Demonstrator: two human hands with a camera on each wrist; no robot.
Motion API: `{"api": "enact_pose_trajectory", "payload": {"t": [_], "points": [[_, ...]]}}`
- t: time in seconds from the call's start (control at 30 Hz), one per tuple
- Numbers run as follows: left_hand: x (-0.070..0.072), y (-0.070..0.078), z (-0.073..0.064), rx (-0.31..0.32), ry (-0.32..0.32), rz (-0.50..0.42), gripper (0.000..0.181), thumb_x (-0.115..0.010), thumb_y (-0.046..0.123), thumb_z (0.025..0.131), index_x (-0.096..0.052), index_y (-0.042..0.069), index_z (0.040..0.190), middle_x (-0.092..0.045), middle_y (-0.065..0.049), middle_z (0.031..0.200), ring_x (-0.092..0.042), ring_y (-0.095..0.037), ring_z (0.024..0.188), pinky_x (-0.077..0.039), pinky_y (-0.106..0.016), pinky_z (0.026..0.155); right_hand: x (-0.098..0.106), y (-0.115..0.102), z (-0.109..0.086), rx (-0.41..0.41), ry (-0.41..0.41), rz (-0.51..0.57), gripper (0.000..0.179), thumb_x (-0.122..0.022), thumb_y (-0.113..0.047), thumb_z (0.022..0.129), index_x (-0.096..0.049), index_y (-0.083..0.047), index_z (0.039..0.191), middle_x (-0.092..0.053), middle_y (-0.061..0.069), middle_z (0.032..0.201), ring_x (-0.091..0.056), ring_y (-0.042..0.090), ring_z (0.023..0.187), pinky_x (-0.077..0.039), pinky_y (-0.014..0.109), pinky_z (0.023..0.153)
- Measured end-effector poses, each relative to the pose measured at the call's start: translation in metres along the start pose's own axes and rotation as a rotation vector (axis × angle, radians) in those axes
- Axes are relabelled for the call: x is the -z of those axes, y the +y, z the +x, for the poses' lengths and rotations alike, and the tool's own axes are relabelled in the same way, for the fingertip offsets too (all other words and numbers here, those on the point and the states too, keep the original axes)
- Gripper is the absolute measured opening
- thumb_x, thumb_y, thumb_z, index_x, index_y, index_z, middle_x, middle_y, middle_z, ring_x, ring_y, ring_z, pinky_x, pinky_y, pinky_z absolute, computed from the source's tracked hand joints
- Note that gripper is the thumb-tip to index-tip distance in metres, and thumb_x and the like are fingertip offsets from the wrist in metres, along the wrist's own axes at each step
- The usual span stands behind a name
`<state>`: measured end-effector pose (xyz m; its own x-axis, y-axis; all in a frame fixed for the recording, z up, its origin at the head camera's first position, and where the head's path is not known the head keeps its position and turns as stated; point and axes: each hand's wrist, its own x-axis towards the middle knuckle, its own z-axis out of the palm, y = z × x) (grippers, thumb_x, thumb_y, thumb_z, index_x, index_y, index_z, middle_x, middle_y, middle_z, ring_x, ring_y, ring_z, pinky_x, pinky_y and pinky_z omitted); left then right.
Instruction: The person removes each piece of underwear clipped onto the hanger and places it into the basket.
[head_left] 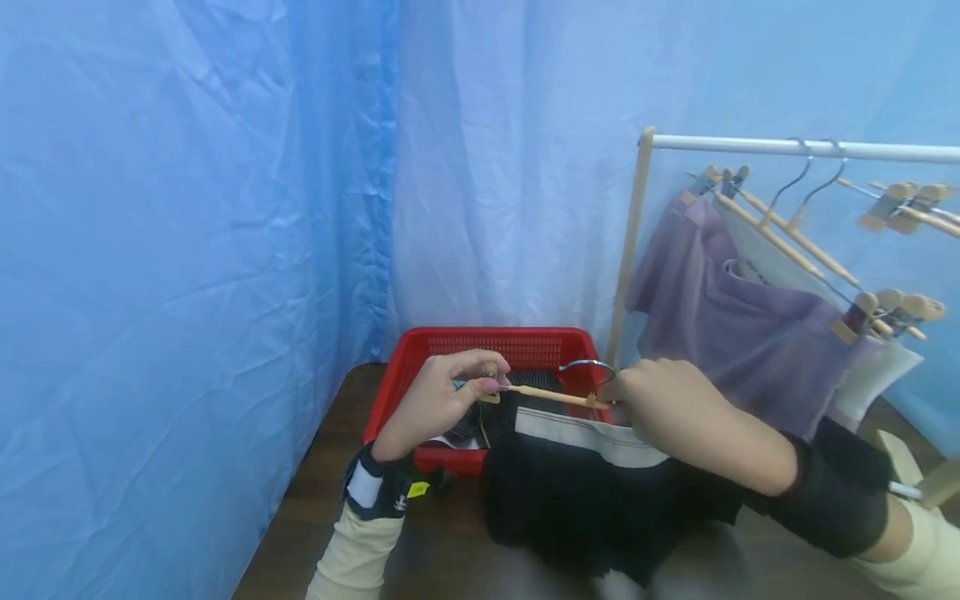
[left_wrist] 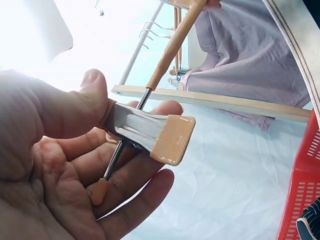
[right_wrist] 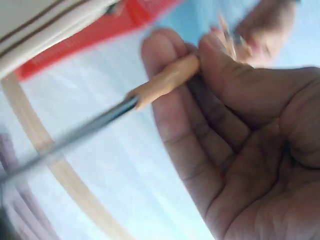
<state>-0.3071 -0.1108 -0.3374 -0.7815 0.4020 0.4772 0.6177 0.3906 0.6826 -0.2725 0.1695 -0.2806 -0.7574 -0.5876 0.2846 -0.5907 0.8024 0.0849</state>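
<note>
A clip hanger point(head_left: 551, 395) with a tan bar and a metal hook spans between my hands. My left hand point(head_left: 450, 400) pinches the tan-tipped metal clip point(left_wrist: 142, 131) at its left end, thumb on one side and fingers behind; a short rod end pokes out below. My right hand point(head_left: 671, 408) pinches a tan sleeve point(right_wrist: 167, 81) on the hanger, beside the hook, between thumb and index finger. A metal rod extends from that sleeve. Below the bar, a black garment point(head_left: 570, 492) with a white waistband point(head_left: 585, 435) hangs in front of the basket; its right part is hidden by my right forearm.
A red plastic basket point(head_left: 491, 333) with dark striped clothing point(head_left: 551, 381) in it stands on the brown table point(head_left: 322, 475). At right is a rack with a white rail point(head_left: 738, 146), carrying hangers with a clipped mauve shirt point(head_left: 742, 317). Blue curtains point(head_left: 150, 275) surround the table.
</note>
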Motion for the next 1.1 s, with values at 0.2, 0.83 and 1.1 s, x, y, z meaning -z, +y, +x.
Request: {"api": "enact_pose_trajectory", "payload": {"t": [0.2,0.83,1.1], "points": [[0.005,-0.006,0.001,-0.01,0.006,-0.041,0.029,-0.07,0.007,0.094,-0.068,0.007,0.123,-0.076,-0.008,0.107,-0.073,-0.019,0.098,-0.061,-0.029,0.088,0.009,0.001,0.009,0.045,-0.088,0.113,0.011,-0.088,-0.01,0.077,-0.08,-0.014,0.083,-0.065,-0.007,0.063,-0.046,0.006,0.054,-0.047,0.019,0.05],[0.002,0.012,-0.007,-0.146,0.439,0.023,0.049,-0.075,0.011,0.092,-0.061,0.009,0.139,-0.063,-0.009,0.139,-0.054,-0.023,0.134,-0.044,-0.055,0.112,0.031,-0.002,0.036,-0.254,-0.524,0.663,0.014,-0.077,-0.003,0.086,-0.079,-0.003,0.099,-0.075,0.005,0.075,-0.074,0.015,0.068,-0.062,0.028,0.066],[-0.011,0.046,-0.021,-0.295,0.316,0.019,0.039,-0.077,0.012,0.09,-0.067,0.012,0.128,-0.073,-0.004,0.123,-0.068,-0.014,0.115,-0.057,-0.038,0.099,0.033,-0.003,0.034,-0.434,-0.535,0.794,0.019,-0.079,-0.011,0.087,-0.075,-0.002,0.103,-0.077,0.008,0.082,-0.077,0.019,0.076,-0.063,0.03,0.073]]}}
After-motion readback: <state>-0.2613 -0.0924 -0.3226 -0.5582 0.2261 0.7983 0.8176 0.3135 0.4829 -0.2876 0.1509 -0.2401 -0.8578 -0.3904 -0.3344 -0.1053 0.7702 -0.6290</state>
